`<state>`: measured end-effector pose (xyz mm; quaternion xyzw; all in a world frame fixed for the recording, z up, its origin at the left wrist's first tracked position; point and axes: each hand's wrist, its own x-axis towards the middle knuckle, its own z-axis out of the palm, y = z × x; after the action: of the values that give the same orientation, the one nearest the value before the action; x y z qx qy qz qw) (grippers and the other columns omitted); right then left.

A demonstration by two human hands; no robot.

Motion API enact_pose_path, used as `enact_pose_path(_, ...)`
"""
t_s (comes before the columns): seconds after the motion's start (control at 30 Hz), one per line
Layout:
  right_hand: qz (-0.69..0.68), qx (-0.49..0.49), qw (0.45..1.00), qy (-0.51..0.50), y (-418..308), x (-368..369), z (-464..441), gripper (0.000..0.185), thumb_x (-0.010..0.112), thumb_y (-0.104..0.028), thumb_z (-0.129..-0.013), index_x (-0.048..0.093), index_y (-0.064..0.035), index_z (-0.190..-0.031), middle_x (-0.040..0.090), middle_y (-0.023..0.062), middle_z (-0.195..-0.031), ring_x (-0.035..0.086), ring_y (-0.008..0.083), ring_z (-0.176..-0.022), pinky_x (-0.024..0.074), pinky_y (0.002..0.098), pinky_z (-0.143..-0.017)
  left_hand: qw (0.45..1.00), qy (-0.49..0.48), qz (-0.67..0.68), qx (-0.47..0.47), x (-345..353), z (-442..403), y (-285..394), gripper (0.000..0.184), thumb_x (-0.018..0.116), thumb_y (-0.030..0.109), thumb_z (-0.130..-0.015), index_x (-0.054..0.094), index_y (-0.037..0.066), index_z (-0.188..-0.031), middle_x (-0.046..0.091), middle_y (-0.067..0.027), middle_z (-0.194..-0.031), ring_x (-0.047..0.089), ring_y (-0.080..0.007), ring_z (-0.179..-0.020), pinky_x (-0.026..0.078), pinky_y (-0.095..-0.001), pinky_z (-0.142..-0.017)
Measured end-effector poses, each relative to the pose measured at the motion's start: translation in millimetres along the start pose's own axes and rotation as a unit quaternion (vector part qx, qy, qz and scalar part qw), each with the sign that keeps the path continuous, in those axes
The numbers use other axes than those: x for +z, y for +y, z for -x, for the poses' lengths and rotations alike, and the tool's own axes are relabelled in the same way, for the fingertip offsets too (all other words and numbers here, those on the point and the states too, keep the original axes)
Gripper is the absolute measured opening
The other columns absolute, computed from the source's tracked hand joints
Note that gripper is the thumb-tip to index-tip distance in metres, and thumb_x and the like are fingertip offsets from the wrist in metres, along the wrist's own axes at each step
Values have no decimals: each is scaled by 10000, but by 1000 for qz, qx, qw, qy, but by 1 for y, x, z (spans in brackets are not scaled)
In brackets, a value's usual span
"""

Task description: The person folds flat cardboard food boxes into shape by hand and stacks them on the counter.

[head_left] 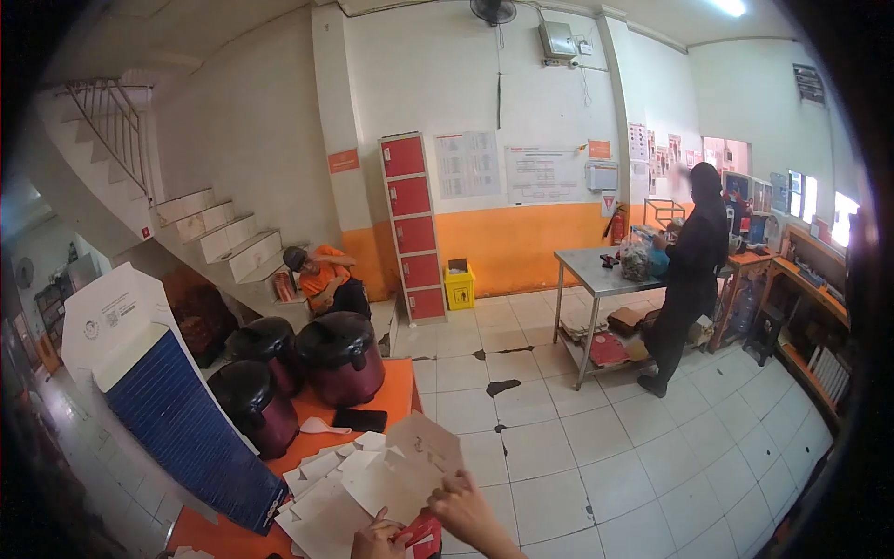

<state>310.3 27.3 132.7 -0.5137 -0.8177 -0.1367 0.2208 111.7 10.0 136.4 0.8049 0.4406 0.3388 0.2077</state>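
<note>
A partly folded cardboard box [396,484], pale inside with red showing at its lower end, is held between my hands at the bottom of the view. My left hand [377,538] grips its lower edge by the red part. Closed fingers of my right hand [463,512] pinch the box's right side. Just behind and left of it lie several flat white cardboard pieces [321,512], stacked in an overlapping pile on the orange table [402,396].
Three dark rice cookers [340,359], a white spoon [323,427] and a black phone [360,420] sit on the table. A tall blue-and-white carton [186,419] stands left. A person [331,275] rests by the stairs; another [694,279] stands at a steel table [596,272].
</note>
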Motion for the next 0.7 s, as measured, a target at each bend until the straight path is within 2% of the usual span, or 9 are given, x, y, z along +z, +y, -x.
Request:
enact_pose_path(0.1,10,-33,998,-44,-20,-3,-4,78,572,-161,-762,644,-136,-747,643,-14,-832,548,175,-996,342,424,-1019,999,-8,42,-18,-7,-4,17,183,658,145,-835,657,-35,-805,641,-179,-763,626,-372,-705,505,-408,-787)
enact_pose_path(0.17,28,-80,996,-17,-24,10,2,102,567,-158,-761,657,-138,-803,638,-4,-847,532,197,-1043,290,445,-1069,997,18,78,-20,-6,-4,10,143,665,98,-822,655,-43,-806,645,-169,-765,638,-364,-713,501,-389,-827)
enact_pose_path(0.27,15,-49,997,-49,-21,-8,-4,132,572,-171,-770,668,-140,-854,638,-10,-858,526,177,-1070,261,506,-1079,996,58,44,44,-19,-9,3,72,675,18,-795,655,-50,-809,650,-157,-770,652,-337,-741,489,-385,-885)
enact_pose_path(0.3,4,-22,997,-72,-20,-16,-6,136,576,-179,-775,670,-140,-865,639,-15,-860,527,162,-1072,259,531,-1071,996,60,68,17,-22,-10,6,61,678,1,-787,656,-51,-808,651,-158,-778,654,-331,-787,487,-392,-895)
enact_pose_path(0.4,-29,39,996,71,-21,-21,-4,252,587,-206,-786,676,-150,-1015,634,-32,-953,503,153,-1128,128,671,-1062,991,53,111,-55,-34,-11,21,42,681,-37,-776,660,-55,-807,656,-160,-807,642,-314,-938,486,-412,-919)
enact_pose_path(0.5,14,7,999,-39,-24,-25,-3,481,642,-288,-778,587,-194,-1246,573,31,-1158,439,213,-1238,14,746,-1012,990,42,106,-87,-37,-12,25,23,674,-42,-788,662,-53,-805,662,-161,-838,613,-303,-1051,489,-426,-927)
enact_pose_path(0.6,-89,-38,989,116,-31,-6,-7,275,582,-82,-778,664,28,-1017,602,174,-1042,501,312,-1130,434,378,-941,988,81,120,-48,-33,-10,19,25,671,-31,-803,658,-50,-797,669,-145,-854,626,-288,-993,500,-424,-908)
enact_pose_path(0.63,-92,-26,991,91,-34,-2,-8,292,578,-67,-762,649,61,-1014,598,190,-1084,490,306,-1158,424,395,-963,987,99,127,-23,-32,-8,21,32,672,-25,-809,656,-50,-795,671,-136,-858,637,-282,-945,507,-419,-892)
enact_pose_path(0.7,-87,-41,983,155,-35,15,-8,260,572,-88,-784,662,34,-995,601,194,-1091,489,306,-1176,434,397,-945,979,146,141,7,-26,-6,16,56,671,9,-827,659,-43,-811,674,-120,-870,645,-259,-868,524,-396,-839)
